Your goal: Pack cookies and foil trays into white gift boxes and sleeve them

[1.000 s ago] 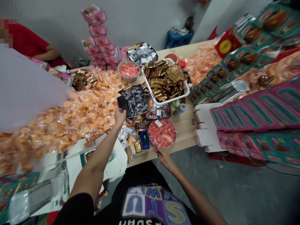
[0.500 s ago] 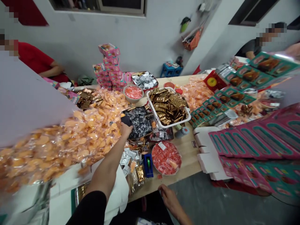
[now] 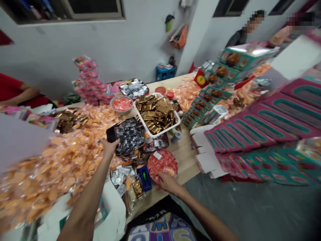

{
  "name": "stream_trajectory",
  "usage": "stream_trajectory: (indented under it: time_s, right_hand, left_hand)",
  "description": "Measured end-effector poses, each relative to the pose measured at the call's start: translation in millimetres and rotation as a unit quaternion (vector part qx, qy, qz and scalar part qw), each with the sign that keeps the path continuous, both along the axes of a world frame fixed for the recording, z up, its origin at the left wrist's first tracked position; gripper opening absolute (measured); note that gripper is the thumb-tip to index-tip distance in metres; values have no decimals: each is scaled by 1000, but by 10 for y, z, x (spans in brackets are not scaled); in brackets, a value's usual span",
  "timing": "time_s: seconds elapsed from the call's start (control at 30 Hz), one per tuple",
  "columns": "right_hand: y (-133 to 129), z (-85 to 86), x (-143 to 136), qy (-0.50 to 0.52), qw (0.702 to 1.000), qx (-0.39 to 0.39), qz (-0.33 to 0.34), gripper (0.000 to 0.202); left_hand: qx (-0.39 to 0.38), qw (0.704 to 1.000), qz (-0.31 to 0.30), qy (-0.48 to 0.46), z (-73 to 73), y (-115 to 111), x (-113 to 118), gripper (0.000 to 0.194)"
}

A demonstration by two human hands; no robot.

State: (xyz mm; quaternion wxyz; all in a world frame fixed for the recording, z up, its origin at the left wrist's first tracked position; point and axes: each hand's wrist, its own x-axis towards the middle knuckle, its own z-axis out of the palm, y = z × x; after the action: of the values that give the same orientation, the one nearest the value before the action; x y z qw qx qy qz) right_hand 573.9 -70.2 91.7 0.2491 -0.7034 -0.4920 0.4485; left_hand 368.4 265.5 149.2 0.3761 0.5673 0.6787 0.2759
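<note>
My left hand (image 3: 109, 147) grips the left edge of a black tray (image 3: 111, 135), thumb over its rim. The tray is filled with small black items in clear wrappers (image 3: 129, 135). Past the near edge of a round bowl of red wrapped packets (image 3: 163, 162) reaches my right hand (image 3: 167, 182), fingers curled together at the packets. Whether something is between those fingertips is hidden. Just left of this bowl stands a blue tape dispenser (image 3: 145, 178) with a green roll. Silver sachets (image 3: 121, 177) and a gold packet (image 3: 137, 189) lie beside it.
A white basket of gold packets (image 3: 156, 113) stands behind the bowl. Orange wrapped pieces (image 3: 62, 160) are heaped at left. Pink boxes (image 3: 89, 80) are stacked at the back; pink and green cartons (image 3: 250, 134) at right. Co-workers sit at far left (image 3: 15, 92) and far right (image 3: 237, 38).
The view has swung right. My right hand has moved from the table's front edge up to the bowl of red packets. My left hand stays at the black tray's left edge.
</note>
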Motion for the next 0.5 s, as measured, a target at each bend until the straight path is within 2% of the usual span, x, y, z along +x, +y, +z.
stream_trajectory:
  time_s: [0.07, 0.13, 0.17, 0.23, 0.27, 0.3, 0.4, 0.5]
  right_hand:
    - [244, 174, 146, 43, 998, 33, -27, 49]
    - [475, 416, 301, 176, 980, 66, -59, 70]
    - [570, 556, 387, 273, 956, 78, -73, 81]
    - [694, 832, 586, 458, 881, 86, -87, 95]
    - [722, 950, 697, 514, 850, 81, -85, 95]
    - [729, 1045, 810, 537, 837, 74, -78, 90]
    - [659, 1180, 1125, 524, 848, 58, -55, 75]
    - [552, 1178, 1360, 503, 860, 70, -57, 82]
  left_hand:
    - [28, 998, -58, -19, 162, -323, 77, 90]
    - [85, 982, -166, -13, 280, -706, 123, 94]
    - [119, 966, -229, 3, 323, -892, 143, 96]
    - [179, 919, -350, 42, 384, -1196, 191, 97]
    - [198, 894, -398, 59, 406, -1301, 225, 95]
    - [213, 870, -438, 73, 424, -1372, 267, 94]
    - [240, 814, -519, 104, 479, -1441, 446, 94]
    - [231, 780, -569, 118, 543, -1426, 696, 98]
